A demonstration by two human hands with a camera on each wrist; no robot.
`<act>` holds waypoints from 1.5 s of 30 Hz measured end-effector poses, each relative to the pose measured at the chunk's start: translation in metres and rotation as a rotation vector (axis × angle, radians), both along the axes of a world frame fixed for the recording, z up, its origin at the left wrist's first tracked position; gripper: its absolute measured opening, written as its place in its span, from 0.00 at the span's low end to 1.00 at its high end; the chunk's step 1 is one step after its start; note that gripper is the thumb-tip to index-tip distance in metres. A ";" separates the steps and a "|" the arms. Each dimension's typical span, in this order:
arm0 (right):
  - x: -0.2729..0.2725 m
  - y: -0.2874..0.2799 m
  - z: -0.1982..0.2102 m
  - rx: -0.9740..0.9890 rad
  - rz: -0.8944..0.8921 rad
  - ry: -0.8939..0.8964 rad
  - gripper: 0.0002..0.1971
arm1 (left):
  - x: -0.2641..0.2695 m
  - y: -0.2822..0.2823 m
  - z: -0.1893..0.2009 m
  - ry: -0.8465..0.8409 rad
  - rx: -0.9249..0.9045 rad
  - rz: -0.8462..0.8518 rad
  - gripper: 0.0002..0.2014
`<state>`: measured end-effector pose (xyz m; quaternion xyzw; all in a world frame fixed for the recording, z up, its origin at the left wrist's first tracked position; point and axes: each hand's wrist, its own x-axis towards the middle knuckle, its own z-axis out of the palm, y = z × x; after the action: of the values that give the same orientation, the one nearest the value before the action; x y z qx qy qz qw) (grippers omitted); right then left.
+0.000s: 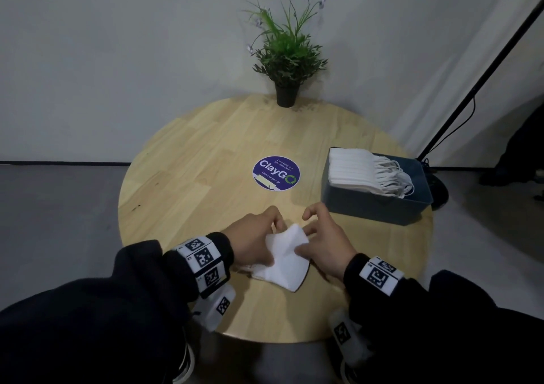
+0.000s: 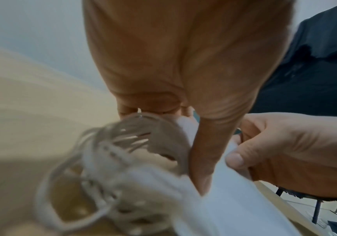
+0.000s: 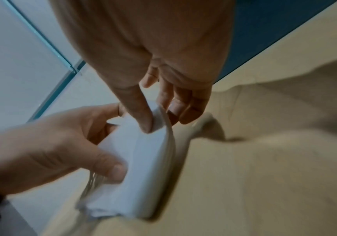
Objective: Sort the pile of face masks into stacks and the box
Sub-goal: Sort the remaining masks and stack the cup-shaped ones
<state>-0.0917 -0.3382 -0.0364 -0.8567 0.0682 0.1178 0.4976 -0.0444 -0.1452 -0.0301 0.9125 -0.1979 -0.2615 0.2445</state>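
Note:
A small stack of white folded face masks (image 1: 284, 258) lies near the front of the round wooden table (image 1: 200, 160), its far end lifted. My left hand (image 1: 259, 242) grips the stack's left side, thumb on top (image 2: 202, 172), with the ear loops (image 2: 66, 183) trailing below. My right hand (image 1: 321, 242) pinches the stack's right end between thumb (image 3: 141, 115) and fingers. The masks (image 3: 141, 172) show as a thick white bundle in the right wrist view. A blue-grey box (image 1: 379, 204) at the right holds a row of white masks (image 1: 353, 168) on edge.
A potted green plant (image 1: 285, 59) stands at the table's far edge. A round purple ClayGo sticker (image 1: 276, 173) sits in the middle. A black stand pole (image 1: 477, 86) slants behind the box at the right, with a cable on the floor.

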 end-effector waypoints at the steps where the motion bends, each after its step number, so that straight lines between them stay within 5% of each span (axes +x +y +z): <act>1: 0.000 -0.001 0.004 0.077 -0.001 -0.010 0.30 | 0.001 0.002 0.001 -0.001 -0.024 -0.002 0.33; 4: 0.005 -0.004 0.018 0.177 0.012 -0.161 0.31 | 0.007 0.007 0.009 -0.117 -0.080 0.001 0.33; 7: 0.008 -0.010 0.027 0.130 0.031 -0.298 0.29 | 0.009 0.006 0.019 -0.329 -0.094 -0.007 0.13; 11: 0.012 -0.010 0.020 -0.043 0.098 -0.225 0.17 | 0.000 -0.006 0.007 -0.443 -0.002 -0.008 0.11; 15: 0.013 -0.008 0.012 -0.150 0.081 -0.183 0.05 | 0.002 -0.010 0.000 -0.402 0.062 -0.027 0.16; 17: 0.015 -0.015 0.019 -0.141 0.040 -0.173 0.03 | 0.011 -0.005 0.010 -0.335 0.072 -0.011 0.10; 21: 0.019 -0.043 0.047 0.050 -0.111 -0.231 0.12 | 0.026 -0.016 0.054 -0.257 -0.053 0.071 0.05; 25: 0.025 -0.088 0.083 0.194 -0.349 -0.396 0.04 | 0.028 -0.085 0.111 -0.326 -0.303 0.137 0.12; 28: 0.030 -0.126 0.098 0.284 -0.538 -0.518 0.10 | 0.036 -0.154 0.133 -0.399 -0.408 0.130 0.13; 35: 0.045 -0.190 0.072 0.070 -0.640 -0.445 0.07 | 0.043 -0.258 0.097 -0.206 -0.355 0.069 0.15; 40: 0.054 -0.211 0.056 -0.069 -0.565 -0.355 0.11 | 0.053 -0.269 0.085 -0.068 -0.292 0.078 0.16; 45: 0.052 -0.220 0.052 -0.140 -0.553 -0.319 0.18 | 0.058 -0.269 0.093 -0.133 -0.163 0.038 0.13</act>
<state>-0.0397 -0.5583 0.0158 -0.8454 0.2276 -0.1626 0.4550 0.0132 -0.4138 0.0632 0.9084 -0.2171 -0.1789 0.3093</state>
